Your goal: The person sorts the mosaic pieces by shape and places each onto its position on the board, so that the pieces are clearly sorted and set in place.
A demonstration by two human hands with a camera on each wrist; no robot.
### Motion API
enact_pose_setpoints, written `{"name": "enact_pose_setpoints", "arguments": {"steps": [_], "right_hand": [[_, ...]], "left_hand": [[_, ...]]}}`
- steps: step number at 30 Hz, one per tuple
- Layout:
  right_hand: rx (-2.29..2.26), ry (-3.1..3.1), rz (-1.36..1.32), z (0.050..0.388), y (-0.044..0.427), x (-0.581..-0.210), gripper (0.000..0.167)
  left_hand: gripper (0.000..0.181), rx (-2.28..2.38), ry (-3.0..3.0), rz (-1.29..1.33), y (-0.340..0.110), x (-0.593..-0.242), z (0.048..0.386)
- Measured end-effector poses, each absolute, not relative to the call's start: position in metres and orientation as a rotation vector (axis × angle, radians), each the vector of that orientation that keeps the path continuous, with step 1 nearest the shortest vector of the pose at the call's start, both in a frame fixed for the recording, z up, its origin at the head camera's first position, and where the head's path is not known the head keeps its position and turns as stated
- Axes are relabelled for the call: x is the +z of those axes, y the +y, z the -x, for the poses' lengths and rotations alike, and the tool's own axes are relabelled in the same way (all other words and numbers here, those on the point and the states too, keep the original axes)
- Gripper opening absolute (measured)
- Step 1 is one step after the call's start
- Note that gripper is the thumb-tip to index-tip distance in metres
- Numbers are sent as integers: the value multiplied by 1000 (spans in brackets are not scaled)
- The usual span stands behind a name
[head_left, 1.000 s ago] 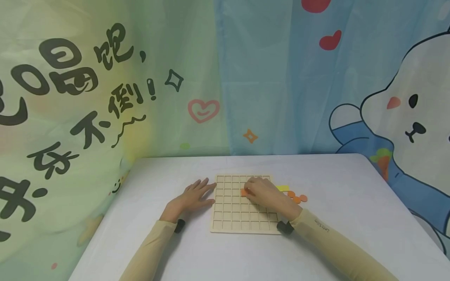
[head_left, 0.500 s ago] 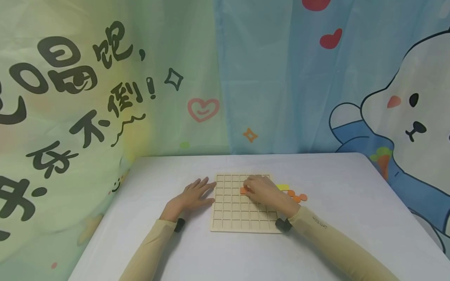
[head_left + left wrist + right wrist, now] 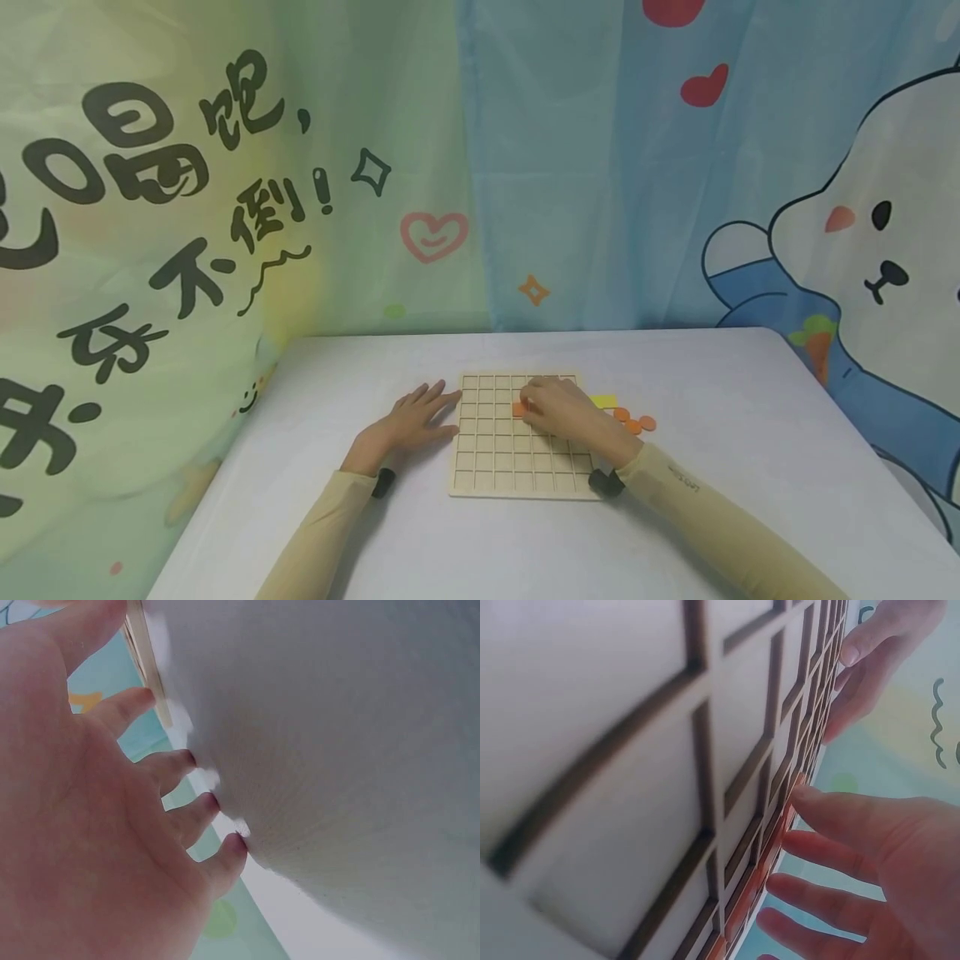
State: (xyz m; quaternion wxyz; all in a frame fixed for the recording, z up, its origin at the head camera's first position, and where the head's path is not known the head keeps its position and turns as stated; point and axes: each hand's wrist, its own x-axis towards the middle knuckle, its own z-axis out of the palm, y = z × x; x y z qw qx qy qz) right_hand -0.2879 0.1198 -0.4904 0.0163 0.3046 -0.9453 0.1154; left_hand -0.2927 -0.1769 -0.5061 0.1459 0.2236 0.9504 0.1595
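Note:
A pale wooden grid board point(image 3: 495, 460) lies on the white table. My right hand point(image 3: 561, 408) is over its upper right part, thumb and fingertips on or close to orange pieces point(image 3: 517, 410) set in the grid. In the right wrist view the orange runs along a row of cells point(image 3: 742, 906); whether it is one long piece or several, I cannot tell. The fingers there reach forward fairly straight, with no clear pinch. My left hand point(image 3: 411, 421) rests flat with spread fingers at the board's left edge, its palm showing in the left wrist view point(image 3: 112, 825).
Right of the board lie a yellow piece point(image 3: 604, 402) and several round orange discs point(image 3: 633, 426). The white table point(image 3: 697, 375) reaches back to a printed curtain point(image 3: 555, 167). Dark wrist cameras point(image 3: 606, 485) sit under both wrists.

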Motion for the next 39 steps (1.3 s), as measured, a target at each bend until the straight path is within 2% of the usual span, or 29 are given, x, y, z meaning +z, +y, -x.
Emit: {"name": "enact_pose_setpoints", "arguments": {"steps": [4, 14, 17, 39], "right_hand": [[347, -2938, -937, 287, 122, -491, 20], [398, -2940, -903, 280, 137, -491, 57], [395, -2952, -891, 278, 141, -490, 63], [465, -3048, -712, 272, 175, -489, 65]], "left_hand": [[66, 457, 2736, -649, -177, -506, 292], [66, 455, 2735, -646, -177, -505, 291], [67, 447, 2734, -648, -177, -505, 291], [67, 426, 2741, -656, -178, -507, 292]]}}
